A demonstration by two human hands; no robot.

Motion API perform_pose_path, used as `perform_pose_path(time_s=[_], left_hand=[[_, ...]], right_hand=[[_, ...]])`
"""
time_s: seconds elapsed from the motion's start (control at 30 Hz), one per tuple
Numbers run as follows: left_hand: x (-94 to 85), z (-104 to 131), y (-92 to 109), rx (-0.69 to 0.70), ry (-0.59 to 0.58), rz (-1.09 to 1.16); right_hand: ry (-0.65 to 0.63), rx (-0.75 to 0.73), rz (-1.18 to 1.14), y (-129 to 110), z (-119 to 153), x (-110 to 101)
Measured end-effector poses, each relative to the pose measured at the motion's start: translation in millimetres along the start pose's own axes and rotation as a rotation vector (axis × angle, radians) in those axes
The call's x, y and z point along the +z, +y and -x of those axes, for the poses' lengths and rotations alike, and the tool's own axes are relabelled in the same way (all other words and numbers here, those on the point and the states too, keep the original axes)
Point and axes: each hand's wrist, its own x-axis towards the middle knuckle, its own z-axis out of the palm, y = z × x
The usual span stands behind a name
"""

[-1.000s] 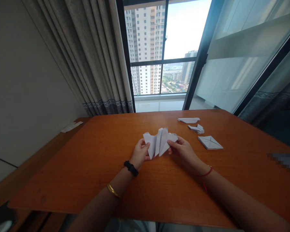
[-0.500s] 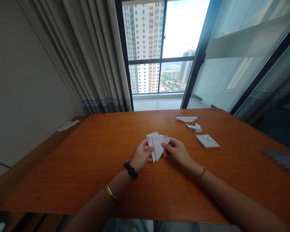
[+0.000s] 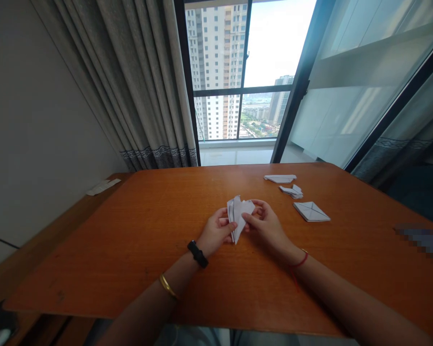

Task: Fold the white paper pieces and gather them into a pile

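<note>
Between my two hands is a folded white paper [image 3: 241, 214], raised over the middle of the wooden table. My left hand [image 3: 216, 232] grips its left side, thumb on the front and fingers behind. On the right side, my right hand [image 3: 268, 225] pinches the paper between thumb and fingers. The paper has layered flaps and narrows to a point at the bottom. To the right lie a folded paper square [image 3: 312, 211], a small folded paper piece [image 3: 292, 191] and a long flat folded paper [image 3: 280, 179].
The brown table [image 3: 130, 250] reaches toward a window. A pale strip [image 3: 103, 187] rests on the ledge at the left. A blurred, pixelated object [image 3: 426, 242] is at the table's right side. A grey curtain [image 3: 140, 96] hangs behind.
My left hand has shifted slightly right, closer to my right hand. The held paper looks narrower, its left flaps drawn inward. The view has shifted slightly.
</note>
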Motion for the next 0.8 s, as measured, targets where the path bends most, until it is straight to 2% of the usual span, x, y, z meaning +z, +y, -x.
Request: perform_pose_path(time_s=[0.07, 0.2, 0.27, 0.33, 0.4, 0.47, 0.63, 0.73, 0.8], left_hand=[[0.4, 0.0, 0.6, 0.009, -0.025, 0.008], [-0.2, -1.8, -1.2, 0.009, -0.049, -0.010], [-2.4, -3.7, -3.5, 0.038, -0.038, -0.042], [-6.5, -5.6, -6.2, 0.122, 0.037, -0.137], [-11.3, -7.1, -8.1, 0.215, 0.137, -0.310], [-15.2, -7.9, -8.8, 0.241, 0.175, -0.492], [-15.9, -7.7, -8.4, 0.214, 0.078, -0.738], [-14.2, -6.9, -10.0, 0.245, 0.062, -0.718], [-13.8, -6.1, -11.7, 0.239, 0.046, -0.681]], right_hand=[[-0.039, 0.059, -0.022, -0.5, 0.4, -1.4], [-0.237, 0.175, 0.022, -4.7, 1.8, -4.6], [-0.230, 0.140, 0.083, -7.2, 2.6, -4.9], [-0.158, 0.035, 0.201, -8.4, 3.5, -4.6], [-0.113, -0.077, 0.338, -7.5, 4.2, -3.9], [-0.123, -0.132, 0.437, -4.2, 4.4, -3.1], [-0.259, -0.178, 0.553, 6.9, 3.6, 0.0], [-0.288, -0.152, 0.555, 8.3, 3.9, 2.5], [-0.293, -0.057, 0.454, 7.0, 4.8, 4.3]])
